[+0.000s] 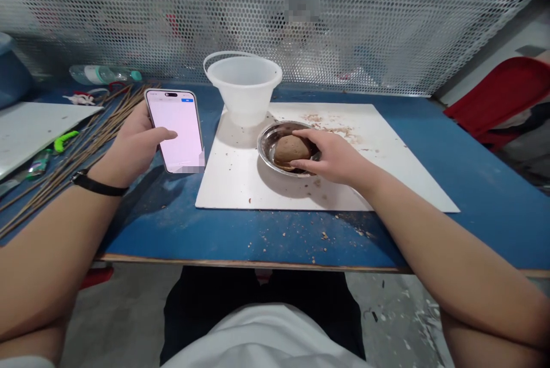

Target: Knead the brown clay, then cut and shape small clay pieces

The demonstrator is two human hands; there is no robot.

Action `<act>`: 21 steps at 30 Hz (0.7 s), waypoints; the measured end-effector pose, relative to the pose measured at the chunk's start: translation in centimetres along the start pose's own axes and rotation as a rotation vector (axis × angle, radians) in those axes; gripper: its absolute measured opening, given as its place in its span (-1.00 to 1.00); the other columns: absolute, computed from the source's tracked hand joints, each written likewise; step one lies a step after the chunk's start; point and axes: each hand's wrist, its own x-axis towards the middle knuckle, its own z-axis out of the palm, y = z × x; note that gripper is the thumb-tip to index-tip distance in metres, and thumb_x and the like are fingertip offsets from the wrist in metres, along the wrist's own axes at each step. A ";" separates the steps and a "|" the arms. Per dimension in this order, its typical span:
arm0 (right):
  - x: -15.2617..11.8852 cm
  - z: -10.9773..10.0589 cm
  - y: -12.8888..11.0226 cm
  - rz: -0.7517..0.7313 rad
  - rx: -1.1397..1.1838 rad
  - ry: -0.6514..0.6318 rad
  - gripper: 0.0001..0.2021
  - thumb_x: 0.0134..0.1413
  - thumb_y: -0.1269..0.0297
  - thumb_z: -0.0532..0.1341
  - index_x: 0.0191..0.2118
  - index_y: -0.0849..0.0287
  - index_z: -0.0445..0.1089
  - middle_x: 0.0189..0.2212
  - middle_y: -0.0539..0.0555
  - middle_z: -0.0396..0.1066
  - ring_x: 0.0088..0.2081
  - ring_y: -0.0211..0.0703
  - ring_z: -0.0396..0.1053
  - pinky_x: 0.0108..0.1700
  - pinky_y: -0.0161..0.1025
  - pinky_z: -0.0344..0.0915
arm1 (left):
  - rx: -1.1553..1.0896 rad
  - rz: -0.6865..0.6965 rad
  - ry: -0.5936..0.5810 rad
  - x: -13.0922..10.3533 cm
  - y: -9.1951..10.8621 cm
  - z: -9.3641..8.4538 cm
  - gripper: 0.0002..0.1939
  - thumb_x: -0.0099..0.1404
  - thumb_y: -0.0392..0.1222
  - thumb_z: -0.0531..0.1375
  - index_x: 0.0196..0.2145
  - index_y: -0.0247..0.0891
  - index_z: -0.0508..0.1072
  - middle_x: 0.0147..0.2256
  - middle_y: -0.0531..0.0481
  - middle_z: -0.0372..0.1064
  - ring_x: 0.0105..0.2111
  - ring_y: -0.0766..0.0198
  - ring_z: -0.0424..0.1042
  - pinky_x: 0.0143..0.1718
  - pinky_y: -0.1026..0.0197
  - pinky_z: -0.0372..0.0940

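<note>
My left hand (136, 141) grips a smartphone (175, 133) upright over the table, its thumb lying across the lit, nearly blank screen. On the right, a shiny metal bowl (267, 157) stands on a white board (232, 190) and holds a rounded brown lump of clay (292, 149). The thumb and fingers of my right hand (329, 156) are curved around the right side of that lump, partly inside the bowl's rim. Part of the lump and the bowl's right side are hidden by this hand. Behind the bowl is a white plastic bucket (247, 90) with its handle raised.
Brown crumbs (339, 130) are scattered over the board and the blue table (206, 230). Thin sticks (97, 130) lie at left, near plastic bottles (105, 74), a bright green item (66, 140) and another white board (34, 127). Perforated metal sheet (215, 7) closes off the back; a red chair (498, 101) is at right.
</note>
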 end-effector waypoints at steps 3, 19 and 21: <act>0.0 0.0 -0.1 0.007 0.005 -0.002 -0.32 0.17 0.02 0.46 0.36 0.16 0.48 0.30 0.30 0.55 0.27 0.36 0.54 0.34 0.37 0.46 | 0.003 -0.010 0.007 0.0 0.1 0.1 -0.32 -0.19 -0.33 0.46 -0.01 -0.13 0.63 -0.02 -0.11 0.66 0.02 -0.24 0.57 0.34 -0.61 0.28; 0.0 0.0 -0.1 0.013 -0.006 -0.004 -0.29 0.17 0.03 0.47 0.37 0.18 0.47 0.30 0.32 0.55 0.27 0.38 0.54 0.34 0.35 0.47 | -0.026 -0.088 0.018 -0.6 1.1 0.7 -0.30 -0.18 -0.38 0.36 0.00 -0.09 0.61 0.03 -0.09 0.66 0.15 -0.34 0.56 0.34 -0.60 0.34; 0.0 0.0 -0.1 0.004 -0.007 -0.002 -0.31 0.17 0.03 0.46 0.37 0.17 0.47 0.30 0.31 0.56 0.27 0.38 0.54 0.34 0.36 0.47 | -0.072 -0.113 0.033 -0.6 1.4 1.0 -0.34 -0.14 -0.38 0.37 0.00 -0.09 0.62 0.08 -0.07 0.65 0.18 -0.30 0.55 0.36 -0.53 0.37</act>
